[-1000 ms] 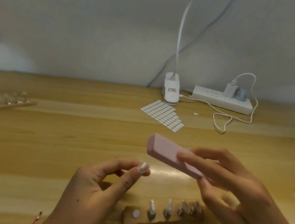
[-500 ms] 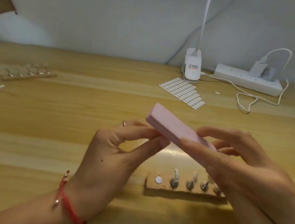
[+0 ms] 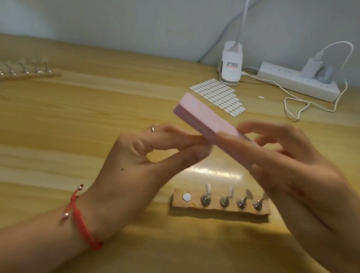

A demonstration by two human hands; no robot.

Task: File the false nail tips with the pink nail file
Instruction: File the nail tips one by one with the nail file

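Two hands hover over the wooden table (image 3: pixel 58 142). The right hand (image 3: pixel 289 175) grips the pink file (image 3: pixel 204 121) by its near end; the left hand (image 3: pixel 133 164) pinches thumb and forefinger under it, their catch hidden. Beneath, a wooden holder (image 3: pixel 219 209) carries four nail tips (image 3: pixel 208 188).

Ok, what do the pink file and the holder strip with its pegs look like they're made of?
Pink nail file: a thick block, likely foam-cored with matte abrasive faces; its side shows layered lines. Holder strip: probably wood, pale tan and unvarnished-looking, with rough edges. Pegs: metal, going by their grey shine.
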